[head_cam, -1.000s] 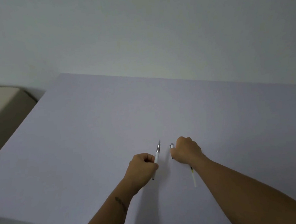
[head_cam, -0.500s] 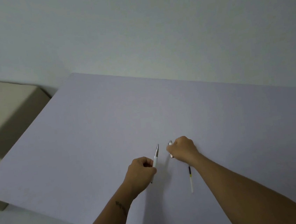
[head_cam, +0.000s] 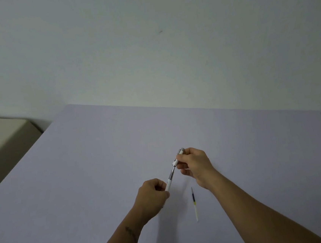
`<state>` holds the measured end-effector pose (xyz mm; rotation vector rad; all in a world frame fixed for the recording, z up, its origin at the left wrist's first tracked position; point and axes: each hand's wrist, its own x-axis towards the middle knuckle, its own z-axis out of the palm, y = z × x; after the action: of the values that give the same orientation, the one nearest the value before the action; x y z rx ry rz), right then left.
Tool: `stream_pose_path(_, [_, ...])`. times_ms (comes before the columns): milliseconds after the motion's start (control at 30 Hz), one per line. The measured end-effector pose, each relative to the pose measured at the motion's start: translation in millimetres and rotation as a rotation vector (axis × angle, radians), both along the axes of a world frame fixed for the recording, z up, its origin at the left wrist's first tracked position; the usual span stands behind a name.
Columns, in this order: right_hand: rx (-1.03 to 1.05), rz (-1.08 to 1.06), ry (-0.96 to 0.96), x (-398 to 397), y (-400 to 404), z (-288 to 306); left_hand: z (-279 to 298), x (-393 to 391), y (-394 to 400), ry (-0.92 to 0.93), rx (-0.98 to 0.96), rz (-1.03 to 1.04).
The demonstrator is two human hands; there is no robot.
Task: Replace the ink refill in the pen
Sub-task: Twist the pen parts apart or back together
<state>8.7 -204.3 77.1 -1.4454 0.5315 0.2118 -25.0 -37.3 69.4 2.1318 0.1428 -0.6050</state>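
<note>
Left hand (head_cam: 152,194) grips the barrel (head_cam: 169,181); right hand (head_cam: 195,164) grips the cap end (head_cam: 179,156). The 2 halves, apart a moment ago, now meet, likely being rejoined. A refill (head_cam: 194,204) lies on the tabletop (head_cam: 81,169).

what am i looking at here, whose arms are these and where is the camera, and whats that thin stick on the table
There is no machine here: a person works with two bare hands, and the one picture comes from a wide-angle camera worn on their head, looking forward and down. The surface is a pale lilac-grey table against a plain white wall.

The left hand grips the white lower half of a slim white and silver pen. The right hand pinches the pen's upper half, near the clip and button. The two halves line up, apparently being screwed apart or together; which, I cannot tell.

The thin stick is an ink refill, dark at the far end and pale at the near end, lying loose on the table beside the right wrist.
</note>
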Motion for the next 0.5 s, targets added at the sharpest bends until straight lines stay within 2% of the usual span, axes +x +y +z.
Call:
stream_pose_path(267, [-0.047,0.063,-0.006,-15.2,1.3,2.0,7.2,0.4,-4.9,-0.061,-0.022,-0.013])
stream_pose_path(500, [-0.092,0.010,-0.039,-24.8,-2.5,-0.6,9.1,4.1,-13.3,-0.107,-0.046,-0.031])
